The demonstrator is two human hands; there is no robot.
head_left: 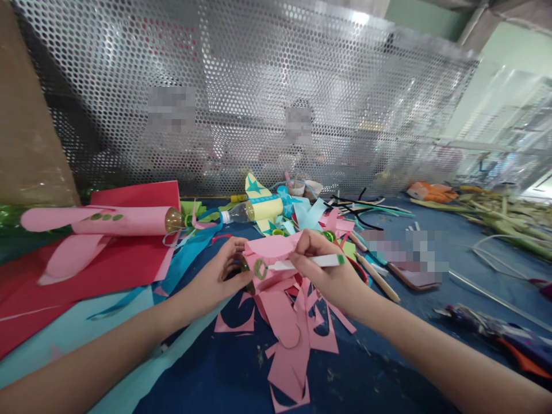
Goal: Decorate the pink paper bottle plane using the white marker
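Note:
My left hand (228, 270) curls around the near end of a bottle wrapped in pink paper (271, 246), whose olive-coloured end shows beside the fingers. Between the fingers of my right hand (321, 267) is a white marker (322, 261) with a green end. Its tip points left, at a green oval outline (260, 268) on the pink paper. A rounded strip of pink paper (280, 319) hangs below the wrapped bottle toward me. Pink paper scraps (288, 368) with curved cutouts lie under and in front of my hands.
At left, a pink paper-covered bottle plane (125, 221) with green dots rests on red paper (26, 305). Behind my hands lies a yellow paper-covered bottle (265, 210). A wooden stick (379, 279) and a dark-and-orange tool (495, 333) lie right. Perforated metal sheeting (241, 86) stands behind.

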